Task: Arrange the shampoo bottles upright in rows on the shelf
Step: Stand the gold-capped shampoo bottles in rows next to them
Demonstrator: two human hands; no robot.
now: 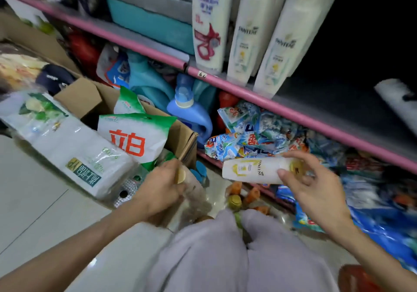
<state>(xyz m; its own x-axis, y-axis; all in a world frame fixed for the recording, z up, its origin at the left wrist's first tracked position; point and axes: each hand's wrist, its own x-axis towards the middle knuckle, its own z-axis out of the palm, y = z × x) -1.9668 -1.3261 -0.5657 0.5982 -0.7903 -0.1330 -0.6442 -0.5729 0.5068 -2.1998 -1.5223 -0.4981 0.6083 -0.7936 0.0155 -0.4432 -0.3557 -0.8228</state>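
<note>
1. Shampoo bottle [257,171], white with a yellow label, lay sideways in my right hand [316,185]; thumb and fingers were curled round its cap end, and its base pointed left, in the air in front of the low shelf.
2. My left hand [161,190] was curled round a second bottle with a gold cap [181,175], which stood in a clear bag between my knees and the cardboard box; the body of that bottle was blurred, so I could not tell its brand.
3. Three tall white shampoo bottles stood upright in a row on the pink-edged shelf [293,113] above: one with a red ribbon print [208,23] on the left, then two pale green-labelled ones [248,36] [284,48] to its right.
4. Further right on that shelf a white bottle [397,102] lay on its side, well apart from the row.
5. Below the shelf edge sat a blue detergent jug [189,111] and a heap of blue and white sachets [255,131].
6. The cardboard box [180,133] on the left held green and white powder bags [135,133], and a wrapped pack of tissue [67,142] leaned against its near side.
7. My legs in pale grey trousers [237,258] filled the near middle, on the tiled floor [33,201].
</note>
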